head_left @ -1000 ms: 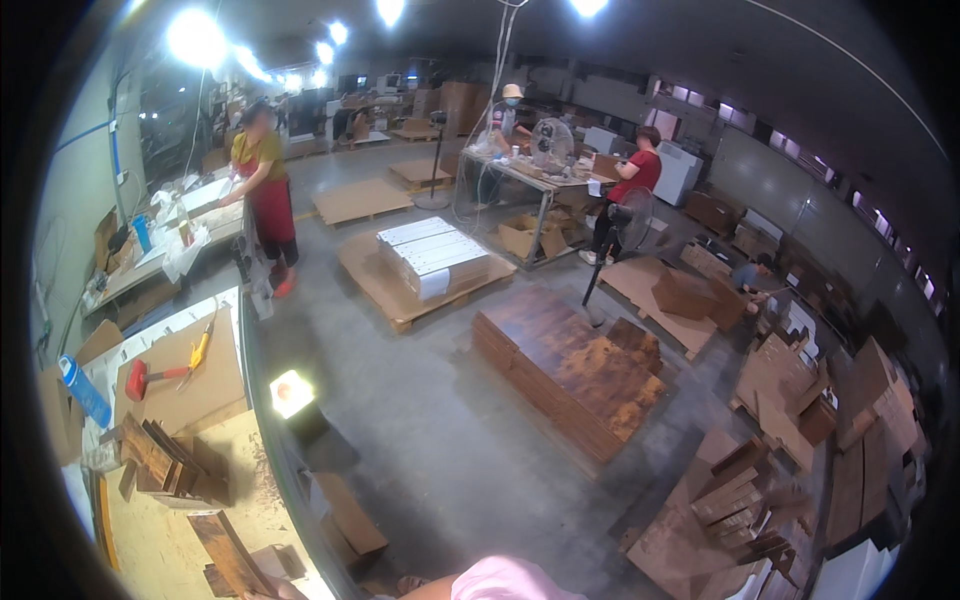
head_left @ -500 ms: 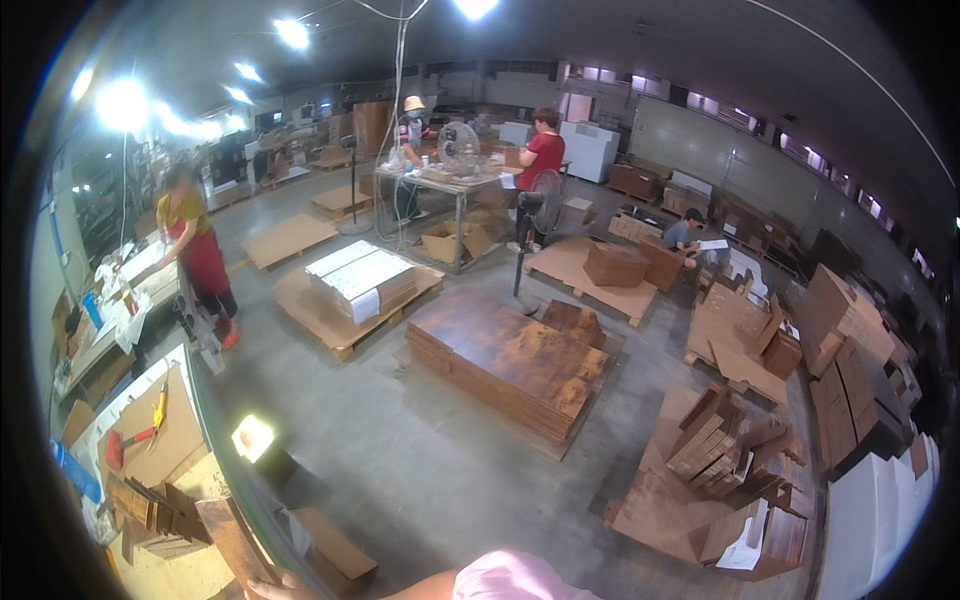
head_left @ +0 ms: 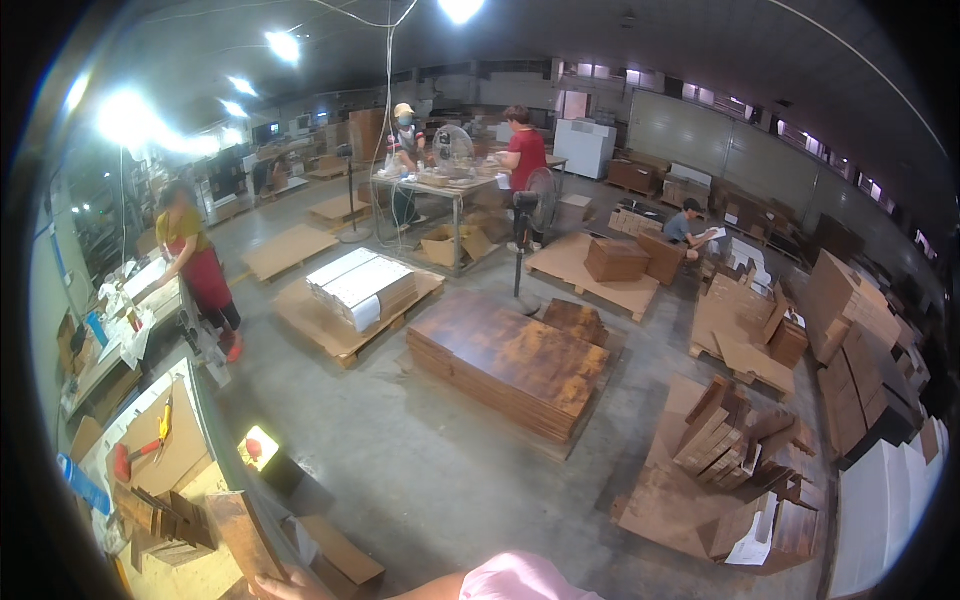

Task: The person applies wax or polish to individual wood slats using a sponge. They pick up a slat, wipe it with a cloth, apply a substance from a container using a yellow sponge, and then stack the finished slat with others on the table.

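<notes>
My right arm, in a pink sleeve, reaches leftward along the lower edge. My right hand (head_left: 285,583) is closed on the lower end of a brown wooden board (head_left: 245,535), which leans over the workbench edge. My left hand is not in view. Beside the board, several small dark brown wood pieces (head_left: 170,515) lie on the pale workbench top (head_left: 165,570). Farther up the bench, a red-headed mallet (head_left: 123,462) and a yellow-and-black tool (head_left: 165,428) rest on a cardboard sheet (head_left: 150,410). A blue cylinder (head_left: 82,485) lies at the bench's left edge.
A stack of brown panels (head_left: 510,365) stands mid-floor, with a standing fan (head_left: 540,205) behind. A pallet of wood pieces (head_left: 660,490) is at right. Cardboard boxes (head_left: 340,550) stand below the bench. Co-workers are at left (head_left: 190,250), behind (head_left: 522,150) and right (head_left: 683,228).
The view has shifted slightly. My right hand still grips the board, which shows a little higher and farther right. The seated co-worker at right has raised the white sheet.
</notes>
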The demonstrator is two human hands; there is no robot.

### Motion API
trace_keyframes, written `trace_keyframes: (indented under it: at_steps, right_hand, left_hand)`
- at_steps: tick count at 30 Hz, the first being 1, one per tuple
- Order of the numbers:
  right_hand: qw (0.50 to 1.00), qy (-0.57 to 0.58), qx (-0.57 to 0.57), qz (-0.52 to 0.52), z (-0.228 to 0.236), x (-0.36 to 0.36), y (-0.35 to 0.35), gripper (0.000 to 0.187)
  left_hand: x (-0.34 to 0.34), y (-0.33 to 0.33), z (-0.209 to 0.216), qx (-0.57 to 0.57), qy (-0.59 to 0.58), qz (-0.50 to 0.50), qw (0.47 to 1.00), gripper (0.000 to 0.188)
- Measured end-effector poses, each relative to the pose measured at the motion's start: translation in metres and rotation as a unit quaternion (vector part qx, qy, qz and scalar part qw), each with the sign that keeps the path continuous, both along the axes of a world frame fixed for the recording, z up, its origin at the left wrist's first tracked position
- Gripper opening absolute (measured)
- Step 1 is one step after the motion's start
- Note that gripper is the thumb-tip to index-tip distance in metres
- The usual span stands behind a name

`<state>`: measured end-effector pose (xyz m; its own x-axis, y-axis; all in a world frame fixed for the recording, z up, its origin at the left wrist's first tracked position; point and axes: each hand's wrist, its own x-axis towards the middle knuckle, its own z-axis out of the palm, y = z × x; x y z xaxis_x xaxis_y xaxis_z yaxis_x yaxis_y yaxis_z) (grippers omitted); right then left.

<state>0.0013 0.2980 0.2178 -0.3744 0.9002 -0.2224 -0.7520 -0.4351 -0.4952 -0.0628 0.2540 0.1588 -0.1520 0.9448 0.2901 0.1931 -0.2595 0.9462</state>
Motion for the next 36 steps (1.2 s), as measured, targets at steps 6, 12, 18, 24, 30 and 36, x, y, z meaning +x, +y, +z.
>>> trace_keyframes:
  at_steps: [6,12,18,24,30,36]
  right_hand:
    - [1.000,0.004,-0.002,0.011,0.002,-0.001,-0.008,0.024]
    - [1.000,0.001,-0.001,0.016,0.001,-0.004,-0.008,0.023]
    - [1.000,-0.008,-0.003,0.028,0.009,-0.012,-0.009,0.023]
    - [0.982,-0.027,0.011,0.185,-0.030,-0.027,0.010,0.026]
    - [0.951,-0.001,0.035,0.307,-0.029,-0.084,0.001,0.039]
    - [0.880,0.053,0.022,0.472,-0.046,-0.134,-0.057,0.045]
  left_hand:
    - [-0.001,-0.003,-0.005,-0.031,-0.038,-0.010,0.999,0.041]
    - [-0.005,-0.001,-0.013,-0.056,-0.093,-0.021,0.994,0.043]
    - [-0.036,-0.011,-0.022,-0.081,-0.178,0.003,0.981,0.044]
    - [-0.082,-0.081,-0.043,-0.100,-0.346,0.085,0.929,0.045]
    - [-0.069,-0.116,-0.035,-0.112,-0.360,0.278,0.883,0.031]
    - [-0.072,-0.186,-0.040,-0.021,-0.479,0.304,0.823,0.035]
